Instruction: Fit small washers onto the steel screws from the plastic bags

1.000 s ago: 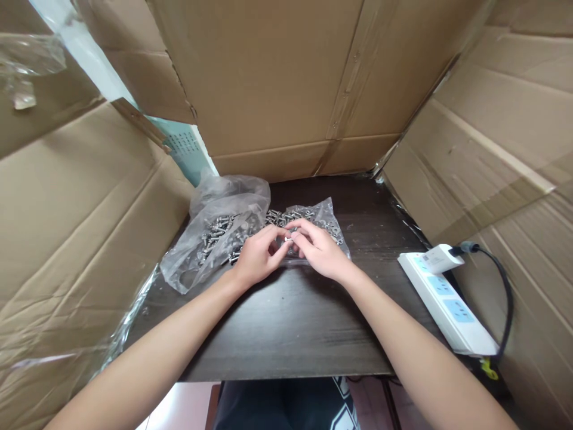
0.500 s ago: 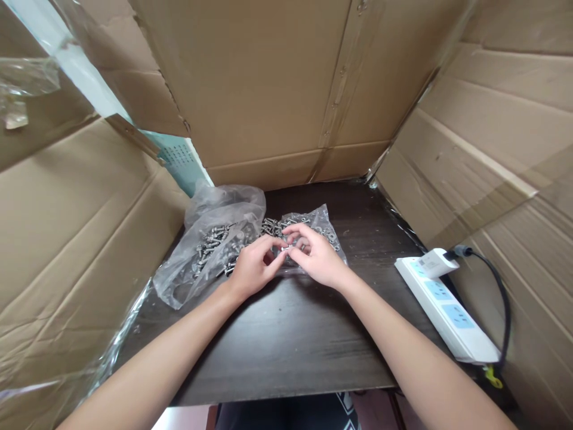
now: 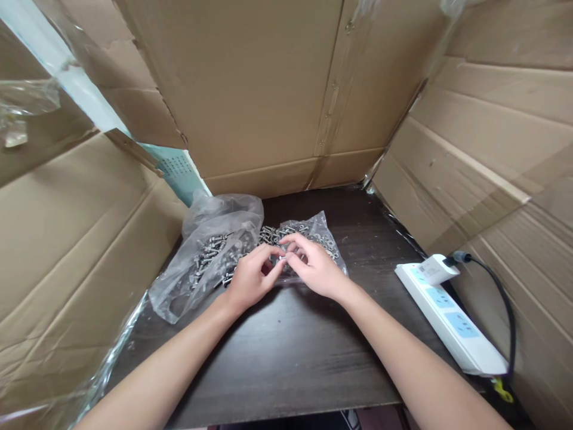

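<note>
My left hand (image 3: 251, 276) and my right hand (image 3: 316, 267) meet over the dark table. Between their fingertips is a small silver bolt (image 3: 282, 258), lying roughly sideways. The left thumb and index finger pinch its left end, while the right fingers close round the other end, which is mostly covered. Whether a nut or washer is on it, I cannot tell. Behind the hands lie loose bolts (image 3: 268, 234) in a pile. A clear plastic bag (image 3: 172, 292) with bolts in it is left of my left hand. Nuts and washers (image 3: 330, 243) lie on another clear bag (image 3: 319, 223) beyond my right hand.
Cardboard walls (image 3: 259, 101) enclose the dark table (image 3: 286, 352) at the back and both sides. On the right lies a white power strip (image 3: 452, 322) with a white plug adapter (image 3: 434, 270) and a black cable (image 3: 505, 286).
The view has tilted slightly, so the table's contents appear a little lower. Both hands stay together on the bolt; the right fingers now cover more of it.
</note>
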Action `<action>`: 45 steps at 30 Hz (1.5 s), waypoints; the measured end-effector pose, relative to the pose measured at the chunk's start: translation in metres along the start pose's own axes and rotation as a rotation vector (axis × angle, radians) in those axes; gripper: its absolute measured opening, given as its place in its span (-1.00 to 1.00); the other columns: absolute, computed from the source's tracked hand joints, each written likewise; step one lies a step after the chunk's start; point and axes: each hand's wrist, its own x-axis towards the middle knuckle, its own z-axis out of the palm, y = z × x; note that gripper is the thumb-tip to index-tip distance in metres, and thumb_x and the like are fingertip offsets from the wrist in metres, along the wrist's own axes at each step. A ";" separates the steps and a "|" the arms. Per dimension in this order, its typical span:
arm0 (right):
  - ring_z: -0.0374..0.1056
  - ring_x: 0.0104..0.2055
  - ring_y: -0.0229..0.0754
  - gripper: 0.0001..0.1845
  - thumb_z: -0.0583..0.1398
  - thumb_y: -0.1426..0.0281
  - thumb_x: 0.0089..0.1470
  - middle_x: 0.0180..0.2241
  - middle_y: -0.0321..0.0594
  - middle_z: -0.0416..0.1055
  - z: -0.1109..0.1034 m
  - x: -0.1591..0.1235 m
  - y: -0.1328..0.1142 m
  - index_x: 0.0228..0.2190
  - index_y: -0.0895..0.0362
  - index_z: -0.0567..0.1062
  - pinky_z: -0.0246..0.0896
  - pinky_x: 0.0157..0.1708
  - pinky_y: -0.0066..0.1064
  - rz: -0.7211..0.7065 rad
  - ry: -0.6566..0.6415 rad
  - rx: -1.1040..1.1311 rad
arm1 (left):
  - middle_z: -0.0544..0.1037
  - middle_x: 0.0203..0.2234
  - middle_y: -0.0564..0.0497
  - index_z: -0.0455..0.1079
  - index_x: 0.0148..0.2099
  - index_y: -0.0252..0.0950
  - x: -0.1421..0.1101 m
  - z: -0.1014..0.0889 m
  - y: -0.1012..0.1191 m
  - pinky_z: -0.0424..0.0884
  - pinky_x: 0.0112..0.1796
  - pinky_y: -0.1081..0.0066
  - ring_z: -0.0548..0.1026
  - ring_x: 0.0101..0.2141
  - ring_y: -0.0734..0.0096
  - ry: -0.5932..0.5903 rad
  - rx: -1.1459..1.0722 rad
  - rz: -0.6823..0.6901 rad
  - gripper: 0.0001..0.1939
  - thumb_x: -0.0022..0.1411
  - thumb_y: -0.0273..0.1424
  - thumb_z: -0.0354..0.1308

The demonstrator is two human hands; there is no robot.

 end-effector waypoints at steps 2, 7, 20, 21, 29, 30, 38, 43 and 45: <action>0.36 -0.40 -0.23 -0.75 0.08 0.38 0.31 -0.36 -0.28 0.49 -0.001 0.000 -0.001 -0.04 0.09 0.47 0.23 -0.30 -0.34 0.014 -0.005 -0.039 | 0.58 -0.30 0.01 0.45 -0.11 -0.28 0.000 0.000 0.001 0.43 -0.40 0.51 0.48 -0.49 0.52 -0.001 -0.005 0.002 -0.93 0.40 -0.42 0.17; 0.39 -0.40 -0.23 -0.78 0.09 0.34 0.32 -0.33 -0.27 0.52 0.000 0.000 0.001 -0.06 0.09 0.47 0.25 -0.30 -0.35 0.002 0.007 -0.013 | 0.57 -0.30 0.03 0.45 -0.12 -0.29 0.001 0.001 0.000 0.41 -0.40 0.51 0.46 -0.51 0.55 0.014 0.002 -0.013 -0.94 0.40 -0.42 0.18; 0.32 -0.45 -0.31 -0.69 0.20 0.47 0.10 -0.26 -0.27 0.47 0.003 -0.002 -0.003 -0.08 0.07 0.46 0.29 -0.36 -0.38 -0.125 0.088 0.060 | 0.60 -0.24 -0.02 0.45 -0.12 -0.28 0.001 0.003 -0.004 0.41 -0.42 0.48 0.50 -0.47 0.49 0.017 0.008 -0.091 -0.91 0.40 -0.39 0.15; 0.33 -0.44 -0.31 -0.69 0.20 0.46 0.10 -0.23 -0.25 0.47 0.003 -0.002 -0.003 -0.08 0.07 0.46 0.29 -0.36 -0.38 -0.127 0.102 0.058 | 0.60 -0.24 -0.03 0.45 -0.12 -0.28 0.001 0.003 -0.004 0.41 -0.42 0.48 0.50 -0.47 0.49 0.021 0.004 -0.093 -0.91 0.40 -0.39 0.15; 0.37 -0.41 -0.28 -0.74 0.22 0.39 0.17 -0.16 -0.19 0.52 0.002 0.000 0.003 -0.07 0.08 0.47 0.31 -0.32 -0.35 -0.053 0.082 -0.032 | 0.59 -0.27 0.00 0.44 -0.12 -0.28 0.001 0.001 0.000 0.44 -0.36 0.45 0.49 -0.46 0.48 0.006 0.004 -0.051 -0.93 0.39 -0.42 0.15; 0.38 -0.40 -0.27 -0.77 0.20 0.37 0.21 -0.20 -0.21 0.53 0.002 0.000 0.003 -0.08 0.08 0.47 0.31 -0.31 -0.34 -0.038 0.073 -0.034 | 0.59 -0.27 -0.01 0.44 -0.12 -0.28 0.002 0.001 0.001 0.44 -0.35 0.45 0.49 -0.46 0.48 0.006 0.006 -0.047 -0.93 0.40 -0.41 0.15; 0.47 -0.14 -0.15 -0.77 0.18 0.35 0.26 -0.09 -0.12 0.53 0.004 0.000 0.003 -0.05 0.08 0.46 0.33 -0.19 -0.30 -0.039 0.067 -0.007 | 0.59 -0.28 -0.01 0.46 -0.12 -0.27 0.001 0.000 0.000 0.43 -0.41 0.48 0.50 -0.46 0.47 0.024 -0.011 -0.056 -0.92 0.39 -0.41 0.16; 0.41 -0.32 -0.25 -0.70 0.21 0.44 0.17 -0.11 -0.16 0.49 0.004 0.000 0.004 -0.04 0.09 0.45 0.34 -0.24 -0.32 -0.061 0.065 -0.006 | 0.60 -0.26 -0.02 0.46 -0.11 -0.27 0.001 0.001 -0.001 0.44 -0.39 0.47 0.52 -0.44 0.46 0.008 -0.006 -0.063 -0.92 0.39 -0.41 0.16; 0.38 -0.35 -0.27 -0.67 0.20 0.50 0.14 -0.11 -0.18 0.48 0.004 -0.001 0.005 -0.04 0.08 0.45 0.33 -0.27 -0.33 -0.086 0.068 -0.027 | 0.60 -0.25 -0.02 0.46 -0.10 -0.27 0.001 0.002 -0.002 0.44 -0.38 0.46 0.52 -0.45 0.47 -0.002 -0.002 -0.070 -0.91 0.39 -0.41 0.16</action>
